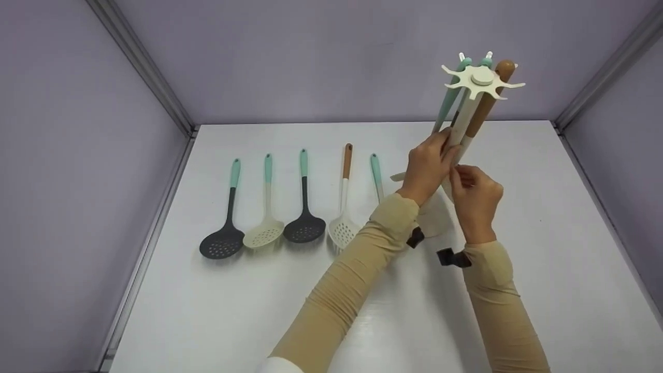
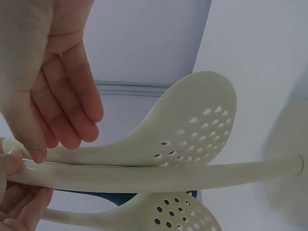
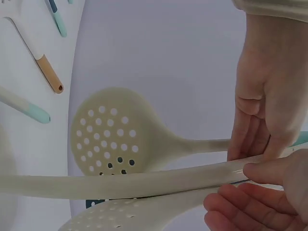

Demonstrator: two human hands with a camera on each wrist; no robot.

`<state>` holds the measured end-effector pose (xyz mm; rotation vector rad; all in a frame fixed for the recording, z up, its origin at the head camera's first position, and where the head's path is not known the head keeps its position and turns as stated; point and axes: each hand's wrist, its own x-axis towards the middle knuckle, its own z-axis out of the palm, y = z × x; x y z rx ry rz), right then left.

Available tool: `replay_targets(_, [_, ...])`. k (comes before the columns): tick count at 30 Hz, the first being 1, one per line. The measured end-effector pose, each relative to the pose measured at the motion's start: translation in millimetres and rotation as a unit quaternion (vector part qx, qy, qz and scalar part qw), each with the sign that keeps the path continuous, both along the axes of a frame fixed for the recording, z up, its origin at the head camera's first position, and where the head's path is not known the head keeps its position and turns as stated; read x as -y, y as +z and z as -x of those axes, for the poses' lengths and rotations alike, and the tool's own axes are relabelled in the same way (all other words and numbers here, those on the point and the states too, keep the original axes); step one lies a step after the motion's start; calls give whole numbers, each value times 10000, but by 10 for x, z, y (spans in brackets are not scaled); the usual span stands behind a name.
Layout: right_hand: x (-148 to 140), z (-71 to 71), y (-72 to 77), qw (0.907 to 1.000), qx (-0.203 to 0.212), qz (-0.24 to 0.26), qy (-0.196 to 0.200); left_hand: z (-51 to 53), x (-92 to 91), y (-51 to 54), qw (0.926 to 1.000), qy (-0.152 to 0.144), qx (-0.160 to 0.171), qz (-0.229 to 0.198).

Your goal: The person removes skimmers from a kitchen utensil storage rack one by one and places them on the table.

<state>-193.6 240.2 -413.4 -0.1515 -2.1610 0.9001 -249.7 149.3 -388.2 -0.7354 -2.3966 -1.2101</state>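
Note:
A cream utensil stand with a star-shaped top rises at the right, hung with teal-handled utensils and a brown-handled slotted spoon. My left hand grips its pole below the hooks. Just lower and to the right, my right hand pinches the spoon's pale shaft close against the pole, its other fingers loosely bent. The right wrist view has the right hand under the pole and the left hand above it. One perforated head hangs on each side of the pole; a dark one is partly hidden behind.
Left of the stand, several slotted spoons lie in a row on the white table: a black one, a cream one, another black one, a brown-handled one and a teal-handled one partly covered by the arm. Lilac walls enclose the table.

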Motion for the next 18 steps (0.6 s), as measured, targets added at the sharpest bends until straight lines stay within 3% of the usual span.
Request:
replay_targets(9, [-93,-5,170,9999,-30,37,-146,15,-17,-19,10000,23,7,2])
replay_targets(12, [-120,-2,230,9995,-99,222,-177,12,-16,-28,10000,21,9,-19])
replay_targets(18, [-196,25,336,9962,-6,853,143,1,-17,-42,9999,69,-66,-62])
